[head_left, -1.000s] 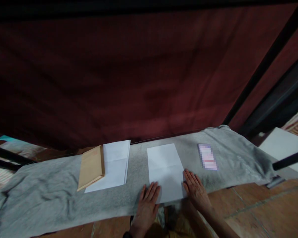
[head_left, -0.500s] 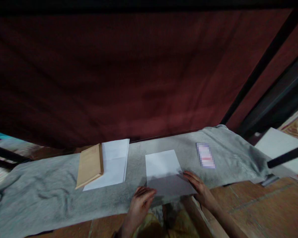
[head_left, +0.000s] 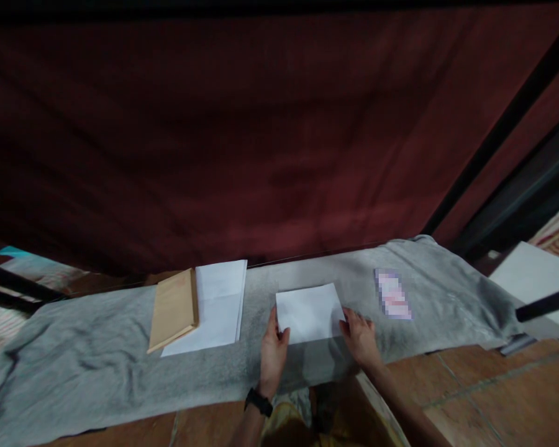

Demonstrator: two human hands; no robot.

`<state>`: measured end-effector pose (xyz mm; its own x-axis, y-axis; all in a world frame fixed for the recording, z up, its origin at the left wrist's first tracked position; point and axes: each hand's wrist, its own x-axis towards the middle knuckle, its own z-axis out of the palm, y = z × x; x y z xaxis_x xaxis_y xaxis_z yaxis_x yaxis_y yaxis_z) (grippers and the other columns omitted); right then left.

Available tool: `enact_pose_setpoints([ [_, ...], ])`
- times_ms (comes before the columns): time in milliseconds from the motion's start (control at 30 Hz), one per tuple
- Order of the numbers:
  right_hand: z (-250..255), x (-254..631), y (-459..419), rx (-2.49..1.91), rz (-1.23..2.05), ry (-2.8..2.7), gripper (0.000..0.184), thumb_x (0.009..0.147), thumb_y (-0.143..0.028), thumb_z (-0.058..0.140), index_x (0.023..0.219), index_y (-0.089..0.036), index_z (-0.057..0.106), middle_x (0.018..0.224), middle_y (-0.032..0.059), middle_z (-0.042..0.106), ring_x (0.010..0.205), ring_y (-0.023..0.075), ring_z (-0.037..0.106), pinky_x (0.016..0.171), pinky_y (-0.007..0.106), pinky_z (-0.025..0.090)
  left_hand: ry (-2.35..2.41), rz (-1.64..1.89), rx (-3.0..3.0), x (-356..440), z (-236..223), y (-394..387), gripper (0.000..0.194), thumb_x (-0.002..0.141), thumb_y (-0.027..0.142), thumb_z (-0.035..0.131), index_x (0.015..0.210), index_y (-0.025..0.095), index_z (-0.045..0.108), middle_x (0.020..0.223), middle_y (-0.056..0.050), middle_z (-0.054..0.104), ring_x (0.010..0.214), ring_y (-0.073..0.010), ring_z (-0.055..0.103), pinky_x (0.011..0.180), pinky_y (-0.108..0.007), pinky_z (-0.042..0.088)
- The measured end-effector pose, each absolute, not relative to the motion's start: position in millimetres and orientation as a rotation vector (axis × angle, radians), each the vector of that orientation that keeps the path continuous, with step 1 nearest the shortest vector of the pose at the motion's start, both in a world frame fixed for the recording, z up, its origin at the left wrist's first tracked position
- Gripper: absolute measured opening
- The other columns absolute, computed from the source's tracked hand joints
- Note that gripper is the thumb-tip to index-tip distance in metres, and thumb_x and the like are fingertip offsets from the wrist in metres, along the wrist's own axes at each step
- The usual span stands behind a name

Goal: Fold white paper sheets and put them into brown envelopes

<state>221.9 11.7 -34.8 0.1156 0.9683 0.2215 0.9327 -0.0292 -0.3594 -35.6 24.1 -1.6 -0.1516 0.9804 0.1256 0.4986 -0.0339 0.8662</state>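
Observation:
A white sheet of paper (head_left: 309, 312), doubled over along its near edge, lies before me on the grey cloth. My left hand (head_left: 274, 347) closes on its left side, thumb over the front corner and fingers along the edge. At the right edge, my right hand (head_left: 359, 335) grips it the same way, with the thumb on top near the front corner. Left of my hands, more white sheets (head_left: 218, 304) are partly covered by a tan envelope (head_left: 173, 309).
The grey cloth (head_left: 97, 366) covers a long, low surface over brown floor tiles (head_left: 484, 385). A blurred-out pink and white item (head_left: 394, 293) lies on the right. Dark red fabric (head_left: 270, 136) hangs behind, with a black bar (head_left: 498, 130) slanting at right.
The paper's near half has been folded up over the far half, making it shorter. Both hands have moved forward to its sides, and my left wrist with a black watch has come into view.

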Motion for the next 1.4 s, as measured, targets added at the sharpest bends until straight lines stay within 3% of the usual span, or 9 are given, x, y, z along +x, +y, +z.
enact_pose_setpoints([
  [133,-35.4,215.0,8.9,-2.034,0.010,-1.874,0.037,0.101,-0.024,0.038,0.133,-0.015,0.054,0.119,0.0144,0.070,0.103,0.0277,0.063,0.093,0.042,0.037,1.829,1.044,1.780,-35.6,-7.6,22.4,0.060,0.087,0.016,0.056,0.146,0.020,0.048,0.120,-0.010,0.070,0.103,-0.0253,0.069,0.093,-0.039,0.055],
  [367,-33.1,215.4,6.3,-2.058,-0.108,-1.864,0.039,0.102,-0.027,0.038,0.134,-0.014,0.056,0.111,0.0160,0.069,0.102,0.0301,0.060,0.089,0.044,0.039,1.988,0.760,2.155,-27.7,-9.9,20.6,0.052,0.091,0.012,0.045,0.142,0.022,0.054,0.144,-0.011,0.055,0.129,-0.0253,0.056,0.109,-0.042,0.047],
  [533,-25.4,184.0,26.1,-1.755,-0.103,-1.932,0.045,0.102,-0.029,0.038,0.143,-0.014,0.050,0.135,0.0172,0.061,0.122,0.0286,0.055,0.099,0.044,0.043,1.850,0.656,2.475,7.4,-17.7,29.2,0.056,0.098,0.020,0.039,0.155,0.020,0.036,0.160,-0.011,0.040,0.149,-0.0267,0.032,0.118,-0.049,0.035],
  [767,-34.0,143.7,51.6,-1.537,-0.185,-2.224,0.046,0.102,-0.021,0.037,0.146,-0.017,0.051,0.151,0.0114,0.052,0.142,0.0241,0.042,0.117,0.048,0.031,1.802,0.531,2.588,30.2,-36.3,43.4,0.065,0.093,0.014,0.041,0.157,0.017,0.029,0.159,-0.012,0.041,0.150,-0.0259,0.031,0.122,-0.051,0.030],
  [1033,-43.9,176.8,49.8,-1.753,-0.222,-2.137,0.053,0.105,-0.038,0.035,0.153,-0.015,0.041,0.157,0.0122,0.043,0.144,0.0249,0.041,0.118,0.046,0.029,1.984,0.622,2.509,-1.7,-39.0,46.5,0.056,0.100,0.023,0.034,0.155,0.009,0.033,0.155,-0.016,0.045,0.147,-0.0260,0.036,0.119,-0.048,0.035],
  [1233,-46.0,197.2,46.5,-1.876,-0.193,-2.034,0.056,0.106,-0.040,0.031,0.155,-0.014,0.037,0.157,0.0133,0.042,0.141,0.0282,0.044,0.117,0.049,0.030,2.141,0.635,2.375,-33.8,-35.3,46.0,0.055,0.101,0.024,0.032,0.154,0.011,0.037,0.155,-0.017,0.046,0.146,-0.0286,0.038,0.121,-0.053,0.030],
  [1400,-48.0,196.0,45.3,-1.869,-0.229,-2.009,0.056,0.105,-0.038,0.032,0.156,-0.013,0.034,0.156,0.0140,0.043,0.142,0.0279,0.043,0.118,0.049,0.029,2.044,0.703,2.395,1.2,-31.8,53.3,0.058,0.100,0.022,0.032,0.157,0.010,0.029,0.158,-0.017,0.040,0.149,-0.0277,0.032,0.122,-0.053,0.029],
])
